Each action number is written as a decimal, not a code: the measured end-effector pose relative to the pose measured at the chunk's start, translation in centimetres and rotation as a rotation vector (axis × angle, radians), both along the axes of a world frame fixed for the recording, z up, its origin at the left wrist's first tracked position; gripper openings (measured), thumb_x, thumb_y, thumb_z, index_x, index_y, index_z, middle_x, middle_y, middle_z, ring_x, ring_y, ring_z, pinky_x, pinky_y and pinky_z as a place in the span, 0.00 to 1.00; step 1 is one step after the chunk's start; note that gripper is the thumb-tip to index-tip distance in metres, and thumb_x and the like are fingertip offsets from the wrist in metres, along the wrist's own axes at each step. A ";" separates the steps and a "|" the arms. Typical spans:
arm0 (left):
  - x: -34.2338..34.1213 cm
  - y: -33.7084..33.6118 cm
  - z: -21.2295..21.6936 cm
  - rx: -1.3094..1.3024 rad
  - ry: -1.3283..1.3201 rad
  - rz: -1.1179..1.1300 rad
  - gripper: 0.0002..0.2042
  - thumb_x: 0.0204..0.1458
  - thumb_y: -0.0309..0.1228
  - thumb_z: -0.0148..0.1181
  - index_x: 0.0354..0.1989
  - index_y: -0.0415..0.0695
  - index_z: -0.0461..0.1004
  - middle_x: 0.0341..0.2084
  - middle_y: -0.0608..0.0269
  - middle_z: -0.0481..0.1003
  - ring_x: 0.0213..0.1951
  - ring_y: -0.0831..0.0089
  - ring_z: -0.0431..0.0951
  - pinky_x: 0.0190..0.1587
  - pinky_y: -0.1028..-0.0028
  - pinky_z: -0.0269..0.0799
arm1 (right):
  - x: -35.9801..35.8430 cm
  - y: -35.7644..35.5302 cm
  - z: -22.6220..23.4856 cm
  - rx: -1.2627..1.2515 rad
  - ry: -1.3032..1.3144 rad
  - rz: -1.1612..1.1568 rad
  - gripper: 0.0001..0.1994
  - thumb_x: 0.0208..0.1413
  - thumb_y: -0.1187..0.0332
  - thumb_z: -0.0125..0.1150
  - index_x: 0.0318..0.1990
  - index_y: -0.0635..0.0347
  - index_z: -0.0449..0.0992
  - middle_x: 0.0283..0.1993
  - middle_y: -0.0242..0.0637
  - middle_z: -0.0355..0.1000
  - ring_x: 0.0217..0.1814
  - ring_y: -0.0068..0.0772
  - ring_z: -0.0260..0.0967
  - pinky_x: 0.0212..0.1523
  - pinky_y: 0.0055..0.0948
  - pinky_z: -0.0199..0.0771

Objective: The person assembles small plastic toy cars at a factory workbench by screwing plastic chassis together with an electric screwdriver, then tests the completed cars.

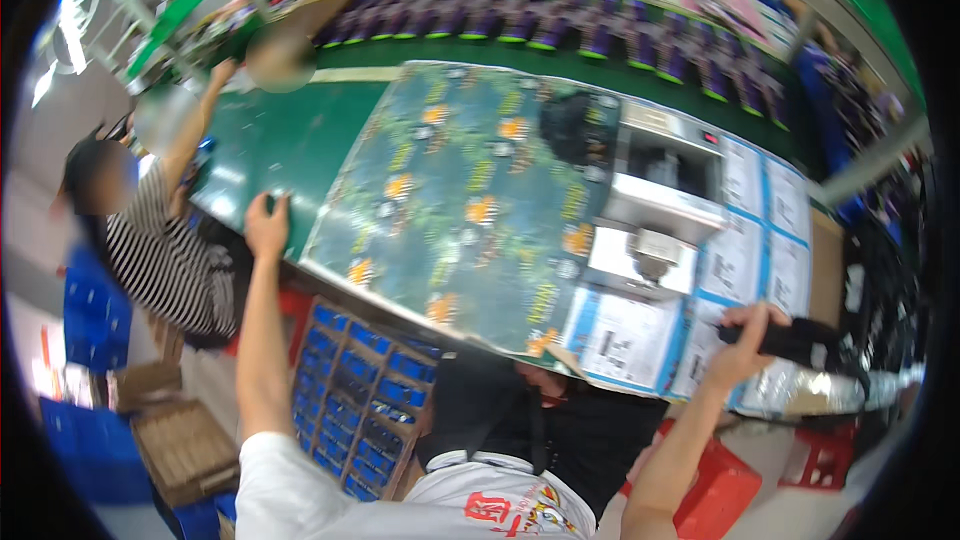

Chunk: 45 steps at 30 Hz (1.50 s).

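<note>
My left hand (pixel 266 224) rests on the front edge of the green work table (pixel 280 155), fingers curled over the rim, with nothing else in it. At the table's right front, my right hand (pixel 742 342) is closed around a black handheld device (pixel 790 338). Between my hands lies a large printed sheet (pixel 460 200) with a dark green pattern. Right of the sheet stands a small grey machine (pixel 660 205) on white and blue sheets (pixel 740 260).
A person in a striped top (pixel 165 250) stands at the left and reaches onto the table. Rows of purple packages (pixel 560 25) line the far side. Under the table are a divided crate of blue items (pixel 355 400), cardboard boxes (pixel 175 445) and red stools (pixel 720 490).
</note>
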State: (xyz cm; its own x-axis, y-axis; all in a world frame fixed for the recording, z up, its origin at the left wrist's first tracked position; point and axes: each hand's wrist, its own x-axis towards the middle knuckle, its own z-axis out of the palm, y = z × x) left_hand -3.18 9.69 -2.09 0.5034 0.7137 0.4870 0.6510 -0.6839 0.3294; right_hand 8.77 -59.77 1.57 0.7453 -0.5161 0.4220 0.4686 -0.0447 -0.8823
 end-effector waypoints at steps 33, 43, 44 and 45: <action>-25.4 -19.4 -23.4 -0.483 0.118 -0.118 0.15 0.47 0.31 0.66 0.42 0.38 0.75 0.37 0.48 0.77 0.37 0.55 0.79 0.39 0.62 0.73 | 2.4 -4.6 -2.4 -0.185 -0.128 0.066 0.14 0.60 0.70 0.54 0.38 0.79 0.72 0.36 0.53 0.74 0.38 0.46 0.75 0.44 0.44 0.81; -33.9 -26.1 -28.0 -0.821 -0.015 0.619 0.17 0.46 0.40 0.67 0.37 0.40 0.73 0.31 0.53 0.79 0.36 0.58 0.79 0.41 0.63 0.73 | 3.9 -9.9 -3.5 -0.701 -0.162 -0.162 0.15 0.64 0.66 0.51 0.45 0.74 0.73 0.44 0.44 0.76 0.46 0.39 0.76 0.48 0.34 0.78; -34.6 -26.7 -27.9 -0.825 0.022 0.666 0.17 0.46 0.41 0.67 0.36 0.40 0.73 0.31 0.53 0.78 0.36 0.58 0.79 0.41 0.62 0.73 | 3.8 -8.6 -3.2 -0.473 -0.134 -0.130 0.16 0.63 0.65 0.52 0.44 0.74 0.74 0.44 0.45 0.77 0.46 0.39 0.76 0.48 0.36 0.78; -35.4 -27.2 -27.7 -0.828 0.058 0.712 0.17 0.46 0.41 0.67 0.35 0.40 0.73 0.30 0.53 0.78 0.35 0.57 0.79 0.41 0.62 0.73 | 3.6 -7.3 -2.9 -0.245 -0.104 -0.099 0.16 0.61 0.64 0.54 0.42 0.74 0.75 0.44 0.45 0.77 0.46 0.40 0.76 0.49 0.38 0.78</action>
State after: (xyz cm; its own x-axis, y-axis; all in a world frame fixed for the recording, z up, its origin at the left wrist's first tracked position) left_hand -38.53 -17.53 -29.76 -0.1480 0.9457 -0.2894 0.8391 0.2750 0.4694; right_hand 12.40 -67.09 -1.33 0.6427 -0.4576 0.6144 0.5385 -0.3006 -0.7872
